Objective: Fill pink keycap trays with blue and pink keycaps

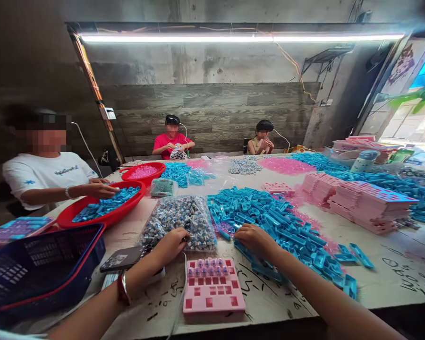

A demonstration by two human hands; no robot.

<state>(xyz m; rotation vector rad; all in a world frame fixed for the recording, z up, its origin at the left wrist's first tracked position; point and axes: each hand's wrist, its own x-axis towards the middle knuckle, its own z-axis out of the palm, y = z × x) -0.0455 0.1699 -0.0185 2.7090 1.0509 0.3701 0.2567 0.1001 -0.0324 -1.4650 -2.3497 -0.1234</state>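
Note:
My left hand (pixel 172 244) is at the front edge of a clear plastic bag (pixel 184 217) full of small grey, white and blue parts. Its fingertips are pinched together; whatever is between them is too small to make out. At the near left side of a heap of blue plastic pieces (pixel 255 208), my right hand (pixel 257 241) has its fingers curled downward, and their tips are partly hidden. Between my forearms lies a pink block (pixel 214 302) with square holes. Small clear pieces with purple-blue inside (pixel 207 269) fill rows at its far end.
A dark phone (pixel 122 259) and a navy basket (pixel 42 264) lie left. A person (pixel 53 184) reaches into a red basin (pixel 102 219) of blue pieces. Stacked pink blocks (pixel 361 203) stand right. Two people sit at the far side. A white cable (pixel 180 302) runs beside the pink block.

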